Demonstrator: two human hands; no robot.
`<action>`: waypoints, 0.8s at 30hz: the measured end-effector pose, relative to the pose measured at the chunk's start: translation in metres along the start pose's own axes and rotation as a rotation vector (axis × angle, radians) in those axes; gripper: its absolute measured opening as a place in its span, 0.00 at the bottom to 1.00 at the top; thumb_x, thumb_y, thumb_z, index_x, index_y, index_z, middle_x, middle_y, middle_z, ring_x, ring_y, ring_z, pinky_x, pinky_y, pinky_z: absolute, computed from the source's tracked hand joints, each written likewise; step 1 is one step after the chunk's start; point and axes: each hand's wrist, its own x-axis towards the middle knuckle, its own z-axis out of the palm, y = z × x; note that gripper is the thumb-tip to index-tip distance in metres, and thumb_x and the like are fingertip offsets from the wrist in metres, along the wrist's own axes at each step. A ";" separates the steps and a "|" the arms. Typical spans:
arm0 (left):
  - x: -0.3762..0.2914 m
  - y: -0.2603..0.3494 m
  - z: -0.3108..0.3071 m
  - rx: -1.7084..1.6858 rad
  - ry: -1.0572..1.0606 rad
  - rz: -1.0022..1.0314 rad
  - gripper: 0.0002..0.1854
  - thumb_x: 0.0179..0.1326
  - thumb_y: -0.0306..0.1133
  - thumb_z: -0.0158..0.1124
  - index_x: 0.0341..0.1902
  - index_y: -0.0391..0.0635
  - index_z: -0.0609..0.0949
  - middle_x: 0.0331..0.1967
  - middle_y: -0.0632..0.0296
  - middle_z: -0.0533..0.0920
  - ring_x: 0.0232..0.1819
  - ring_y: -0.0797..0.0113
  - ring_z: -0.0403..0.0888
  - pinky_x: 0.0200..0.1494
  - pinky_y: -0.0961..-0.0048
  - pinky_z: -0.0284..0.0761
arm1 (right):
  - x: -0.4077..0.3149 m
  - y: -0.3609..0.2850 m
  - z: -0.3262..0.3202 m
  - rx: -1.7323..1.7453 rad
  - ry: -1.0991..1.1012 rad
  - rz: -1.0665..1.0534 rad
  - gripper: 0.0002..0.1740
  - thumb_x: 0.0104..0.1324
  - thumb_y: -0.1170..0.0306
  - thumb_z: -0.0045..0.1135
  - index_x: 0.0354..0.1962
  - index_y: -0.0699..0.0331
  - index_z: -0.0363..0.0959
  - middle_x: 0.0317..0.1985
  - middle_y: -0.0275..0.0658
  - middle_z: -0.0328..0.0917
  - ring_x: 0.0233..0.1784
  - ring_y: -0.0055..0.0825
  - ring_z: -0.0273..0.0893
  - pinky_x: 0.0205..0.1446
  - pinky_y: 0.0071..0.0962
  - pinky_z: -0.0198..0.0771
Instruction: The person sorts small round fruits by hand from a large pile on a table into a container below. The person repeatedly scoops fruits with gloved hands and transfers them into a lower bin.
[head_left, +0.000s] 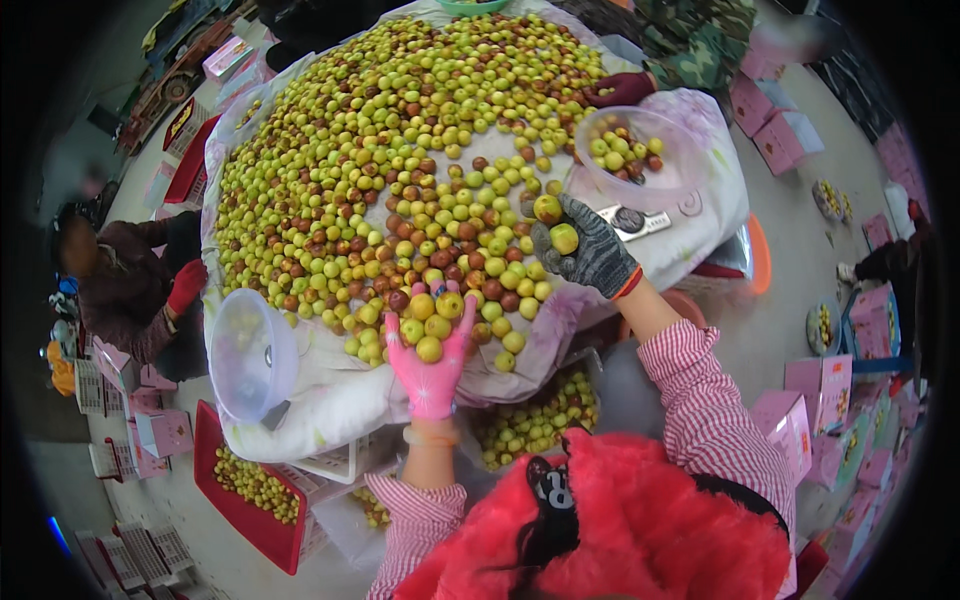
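Note:
A wide heap of green and reddish-brown jujubes (360, 150) covers a cloth-topped table (330, 405). My left hand (431, 360), in a pink glove, is palm up at the heap's near edge and cups several jujubes. My right hand (589, 244), in a grey knit glove with an orange cuff, is raised right of it and holds greenish jujubes at its fingers and palm. Just beyond my right hand stands a clear plastic bowl (637, 161) with some jujubes inside, beside a flat white object with a dark oval (628, 221). Another translucent bowl (251, 356) stands tilted at the left edge.
A person in a red glove (186, 286) sits at left; another's maroon-gloved hand (622, 88) reaches in at upper right. Below the table are a red tray (251, 487) and a lined container of jujubes (540, 420). Pink cartons (780, 431) stand on the floor at right.

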 end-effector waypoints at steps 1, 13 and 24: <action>-0.001 -0.005 0.001 0.021 -0.035 -0.024 0.27 0.68 0.48 0.40 0.65 0.44 0.63 0.65 0.53 0.63 0.69 0.56 0.54 0.69 0.46 0.48 | -0.013 0.002 0.004 -0.143 0.018 -0.084 0.25 0.69 0.56 0.45 0.56 0.64 0.64 0.39 0.38 0.73 0.42 0.28 0.74 0.43 0.28 0.75; -0.025 -0.062 0.028 -0.003 -0.073 -0.168 0.28 0.68 0.48 0.40 0.64 0.43 0.63 0.65 0.54 0.63 0.69 0.55 0.54 0.70 0.44 0.47 | -0.116 -0.009 0.058 -0.058 -0.181 -0.124 0.36 0.57 0.67 0.60 0.62 0.60 0.56 0.51 0.40 0.71 0.42 0.22 0.74 0.44 0.19 0.72; -0.037 -0.063 0.024 -0.089 -0.058 -0.172 0.26 0.66 0.50 0.45 0.58 0.43 0.68 0.60 0.52 0.69 0.65 0.50 0.59 0.68 0.41 0.50 | -0.127 0.019 0.038 -0.095 -0.171 -0.052 0.33 0.55 0.73 0.55 0.60 0.63 0.60 0.55 0.36 0.69 0.51 0.22 0.73 0.44 0.19 0.72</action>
